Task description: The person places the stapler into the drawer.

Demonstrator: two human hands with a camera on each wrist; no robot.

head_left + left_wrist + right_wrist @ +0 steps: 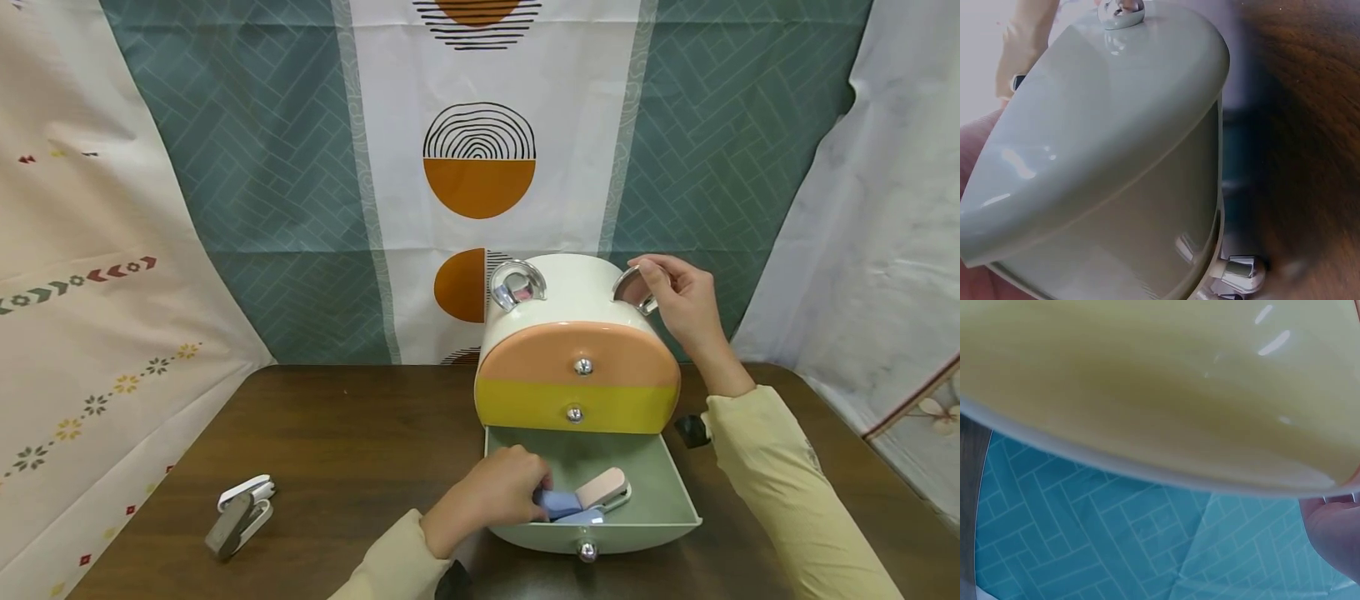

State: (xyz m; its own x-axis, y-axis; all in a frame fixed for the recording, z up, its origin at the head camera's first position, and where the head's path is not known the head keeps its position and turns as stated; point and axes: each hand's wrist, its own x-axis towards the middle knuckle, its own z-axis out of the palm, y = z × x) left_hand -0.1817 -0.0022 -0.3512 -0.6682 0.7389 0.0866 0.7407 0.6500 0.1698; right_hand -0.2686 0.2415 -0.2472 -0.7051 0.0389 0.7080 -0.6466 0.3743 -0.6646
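Note:
A rounded white mini drawer cabinet (573, 287) stands on the table, its bottom green drawer (645, 454) pulled out. Inside that drawer lie a pink stapler (602, 486) and blue staplers (585, 517). My left hand (501, 492) reaches over the drawer's left side, fingers curled at the end of one blue stapler (558, 502). With thumb and fingers, my right hand (678, 296) grips the silver ear-shaped piece (633, 287) on the cabinet's top right. The left wrist view shows the drawer's glossy front (1085, 125) close up; the right hand (1338, 531) shows at the edge of its wrist view.
Further left on the table (360, 450) lie a white stapler (247, 492) and a grey-brown stapler (231, 525), side by side. The orange drawer (525, 358) and yellow drawer (517, 406) above are closed. A patterned curtain (300, 167) hangs behind the table.

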